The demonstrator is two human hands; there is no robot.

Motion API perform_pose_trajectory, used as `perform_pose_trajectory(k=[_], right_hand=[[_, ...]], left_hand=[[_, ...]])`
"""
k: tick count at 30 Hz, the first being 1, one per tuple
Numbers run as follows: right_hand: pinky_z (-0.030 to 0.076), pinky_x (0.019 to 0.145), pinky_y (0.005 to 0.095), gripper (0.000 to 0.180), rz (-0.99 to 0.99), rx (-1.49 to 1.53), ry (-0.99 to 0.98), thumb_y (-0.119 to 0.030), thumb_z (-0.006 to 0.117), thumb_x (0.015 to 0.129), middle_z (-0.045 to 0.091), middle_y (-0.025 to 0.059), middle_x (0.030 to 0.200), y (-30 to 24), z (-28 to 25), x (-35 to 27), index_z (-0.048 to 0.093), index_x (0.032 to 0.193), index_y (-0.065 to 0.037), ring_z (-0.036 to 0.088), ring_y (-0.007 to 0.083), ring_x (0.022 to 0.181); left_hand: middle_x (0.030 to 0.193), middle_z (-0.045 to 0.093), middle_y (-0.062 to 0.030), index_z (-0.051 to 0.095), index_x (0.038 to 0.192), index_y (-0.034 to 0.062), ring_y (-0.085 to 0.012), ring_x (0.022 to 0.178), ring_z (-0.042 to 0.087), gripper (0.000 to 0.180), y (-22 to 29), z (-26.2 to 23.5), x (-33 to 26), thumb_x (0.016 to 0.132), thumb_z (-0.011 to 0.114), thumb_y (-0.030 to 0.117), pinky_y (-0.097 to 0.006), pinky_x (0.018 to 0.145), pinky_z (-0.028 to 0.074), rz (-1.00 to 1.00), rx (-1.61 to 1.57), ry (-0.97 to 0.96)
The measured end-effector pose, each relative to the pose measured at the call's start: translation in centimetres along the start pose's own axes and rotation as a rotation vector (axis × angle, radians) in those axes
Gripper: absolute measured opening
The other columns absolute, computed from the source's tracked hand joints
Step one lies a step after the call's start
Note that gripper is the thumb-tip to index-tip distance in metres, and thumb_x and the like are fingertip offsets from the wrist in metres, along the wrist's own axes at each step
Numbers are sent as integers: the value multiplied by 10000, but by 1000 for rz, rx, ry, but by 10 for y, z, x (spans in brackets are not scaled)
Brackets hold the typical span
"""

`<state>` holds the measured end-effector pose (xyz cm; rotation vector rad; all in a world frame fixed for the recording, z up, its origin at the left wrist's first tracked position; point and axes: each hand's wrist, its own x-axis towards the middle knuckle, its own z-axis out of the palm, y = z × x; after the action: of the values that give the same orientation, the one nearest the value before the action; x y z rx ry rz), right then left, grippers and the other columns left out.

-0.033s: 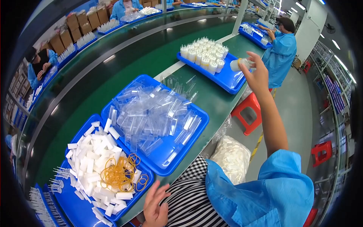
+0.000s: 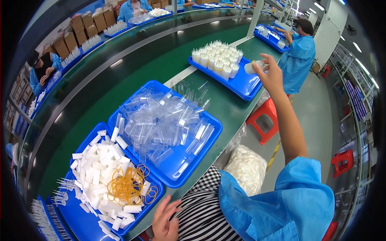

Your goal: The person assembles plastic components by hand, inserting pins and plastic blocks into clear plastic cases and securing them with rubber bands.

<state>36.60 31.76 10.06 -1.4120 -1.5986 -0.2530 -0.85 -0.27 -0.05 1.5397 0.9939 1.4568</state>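
Barely shifted to the left since the earlier frame, a banded cylinder [image 2: 249, 69] is being carried by the right hand [image 2: 274, 78], while the left hand [image 2: 165, 221] is being lowered slightly. The cylinder is being clamped between thumb and fingers above the right end of the far blue tray [image 2: 246, 82]; whether the tray is being touched cannot be told. The left hand is being kept well apart from the right, its fingers loosely spread, just beside the near blue tray [image 2: 76, 219].

The far tray's left part is being taken up by upright white bundles [image 2: 217, 60], so only its right part is being left bare. Between the far and near trays, the way is being blocked by the middle blue tray [image 2: 171, 173], heaped with clear plastic pieces [image 2: 157, 120]. More loose clear pieces [image 2: 197, 93] are being left on the green worktop [image 2: 227, 106] beyond it. White blocks [image 2: 96, 160] are being held in the near tray, partly covered by yellow rubber bands [image 2: 126, 185]. Beside the worktop, floor space is being occupied by a red stool [image 2: 261, 120] and a stuffed plastic bag [image 2: 246, 164]. At far right, another tray [image 2: 267, 38] is being attended by a co-worker [image 2: 299, 56].
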Motion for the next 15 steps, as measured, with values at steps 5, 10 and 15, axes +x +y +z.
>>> perform_pose_trajectory(k=[5, 10, 15], right_hand=[[487, 755, 407, 486, 145, -361, -131, -377, 681, 724, 636, 136, 925, 73, 50, 43, 546, 1105, -108, 621, 297, 875], [488, 737, 420, 448, 172, -341, -307, -379, 681, 721, 645, 167, 890, 80, 110, 52, 575, 1058, -105, 624, 330, 847], [468, 771, 414, 423, 122, -114, -315, -404, 526, 870, 633, 213, 974, 188, 141, 67, 616, 1020, -20, 608, 363, 904]], left_hand=[[1195, 523, -226, 566, 1111, -40, -285, 993, 599, 239, 31, -15, -18, 906, 452, 5, -337, 821, 494, -69, 207, 10], [1238, 473, -229, 475, 1211, -21, -328, 1015, 574, 345, 47, -47, -57, 867, 490, -20, -409, 844, 495, -136, 292, 127], [916, 643, -219, 568, 992, -37, -304, 804, 654, 216, 72, -74, -53, 817, 446, -73, -351, 721, 519, -80, 671, 443]])
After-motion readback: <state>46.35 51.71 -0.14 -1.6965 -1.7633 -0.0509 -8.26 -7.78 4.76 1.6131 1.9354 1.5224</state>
